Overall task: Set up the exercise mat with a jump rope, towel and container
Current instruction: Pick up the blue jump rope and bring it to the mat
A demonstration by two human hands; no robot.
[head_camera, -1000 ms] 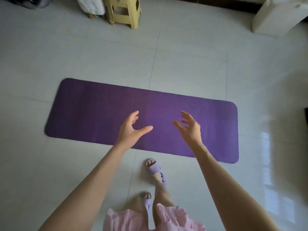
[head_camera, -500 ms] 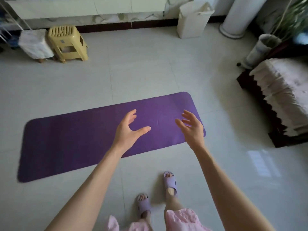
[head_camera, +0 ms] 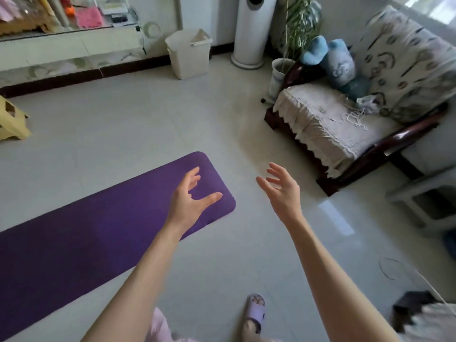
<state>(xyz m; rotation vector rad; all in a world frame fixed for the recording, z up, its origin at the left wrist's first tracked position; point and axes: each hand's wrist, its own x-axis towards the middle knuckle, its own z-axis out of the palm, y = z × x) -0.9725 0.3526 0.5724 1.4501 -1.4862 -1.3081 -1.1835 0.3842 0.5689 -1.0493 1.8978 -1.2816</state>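
Observation:
A purple exercise mat (head_camera: 98, 238) lies flat on the tiled floor, running from the lower left to its rounded right end near the middle of the view. My left hand (head_camera: 190, 201) hovers over that right end, fingers spread, holding nothing. My right hand (head_camera: 283, 191) is raised over bare floor to the right of the mat, fingers apart and empty. A thin white cord (head_camera: 355, 118), perhaps the jump rope, lies tangled on the armchair seat. A pink towel-like cloth (head_camera: 88, 17) sits on the shelf at the back left. No container is clearly identifiable.
An armchair (head_camera: 350, 124) with a pale cover and blue plush items stands at the right. A white bin (head_camera: 188, 54), a tall white fan tower (head_camera: 254, 33) and a potted plant (head_camera: 281, 77) line the back wall. A yellow stool (head_camera: 12, 122) stands left. My slippered foot (head_camera: 255, 312) is below.
The view has swung right: the mat slid to the left of the frame and the armchair came into view. Both hands stay open and raised, the right one now off the mat.

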